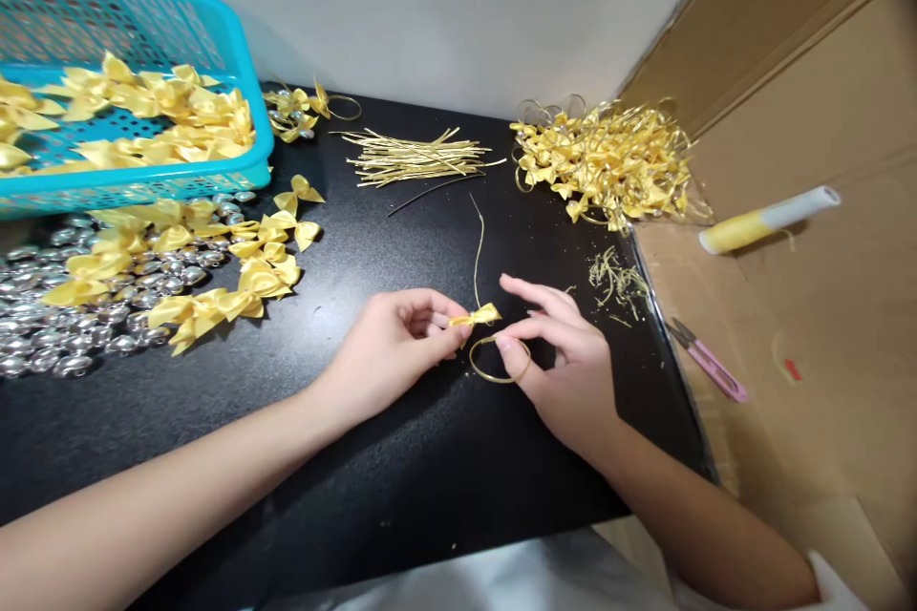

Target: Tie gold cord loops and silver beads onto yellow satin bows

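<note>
Handling: the yellow ribbon bow (485, 314) is judged light, soft and slick, its loops easily crushed; its gathered middle appears the soundest hold. The gold wire (479, 253) rising behind it is likely thin and pliable. The gold ring (496, 380) is judged light and springy, best taken by its rim.

Position: the bow lies at the fingertips of the left grip (405, 329), closed on its left end between thumb and fingers; the right end protrudes. The right grip (563, 353) pinches the ring's upper rim, other fingers spread. The ring sits just beside the bow, on the person's side; contact cannot be confirmed.
</note>
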`<state>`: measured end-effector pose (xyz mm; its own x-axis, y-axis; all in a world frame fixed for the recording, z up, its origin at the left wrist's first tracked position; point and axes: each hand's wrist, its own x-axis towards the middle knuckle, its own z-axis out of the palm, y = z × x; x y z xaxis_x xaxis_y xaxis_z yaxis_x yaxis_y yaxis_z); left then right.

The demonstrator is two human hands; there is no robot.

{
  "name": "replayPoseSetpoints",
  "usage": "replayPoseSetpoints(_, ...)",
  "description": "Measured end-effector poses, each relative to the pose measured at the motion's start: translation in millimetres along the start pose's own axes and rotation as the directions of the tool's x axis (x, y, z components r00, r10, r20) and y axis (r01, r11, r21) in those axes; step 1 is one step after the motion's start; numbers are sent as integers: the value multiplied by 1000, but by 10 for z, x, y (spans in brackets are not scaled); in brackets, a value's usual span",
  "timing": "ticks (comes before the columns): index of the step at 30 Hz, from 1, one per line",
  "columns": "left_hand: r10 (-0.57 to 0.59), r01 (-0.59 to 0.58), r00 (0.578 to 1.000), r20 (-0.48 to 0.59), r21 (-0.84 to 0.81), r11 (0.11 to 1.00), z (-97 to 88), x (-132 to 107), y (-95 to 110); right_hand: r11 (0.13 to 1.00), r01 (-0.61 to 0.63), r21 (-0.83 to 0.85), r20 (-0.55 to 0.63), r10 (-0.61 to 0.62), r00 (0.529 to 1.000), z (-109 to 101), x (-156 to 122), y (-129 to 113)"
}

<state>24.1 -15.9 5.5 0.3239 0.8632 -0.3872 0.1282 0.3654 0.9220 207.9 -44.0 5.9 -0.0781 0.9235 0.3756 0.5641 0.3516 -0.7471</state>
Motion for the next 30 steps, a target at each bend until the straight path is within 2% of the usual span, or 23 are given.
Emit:
replayPoseSetpoints(4,-46,47,997,55,-26,999,17,-13,9,995,-52,88,23,50,998,43,4,9)
replayPoseSetpoints(8,-26,28,998,54,-40,999,35,-27,1,992,-79,96,24,77,997,48,12,-6)
replayPoseSetpoints(17,48,-47,999,-20,6,999,109,-69,-123,1000,-6,-5,0,6,1000,83,-15,-17)
replayPoseSetpoints(20,71,-71,997,-33,15,997,115,-76,-134,1000,1,16,-7,-1,1000,90,-16,-26)
replayPoseSetpoints(22,70,-70,997,-24,6,998,104,-69,-114,995,-55,83,4,55,998,80,-8,-20)
replayPoseSetpoints(26,23,-23,1000,6,-69,997,55,-34,-33,908,-303,290,73,295,953,11,43,79)
replayPoseSetpoints(28,8,-7,1000,14,-120,993,28,-15,-1,888,-335,316,67,332,941,-46,91,171)
replayPoseSetpoints(30,-13,18,999,32,-180,983,6,-2,14,898,-297,323,78,288,954,-106,148,266)
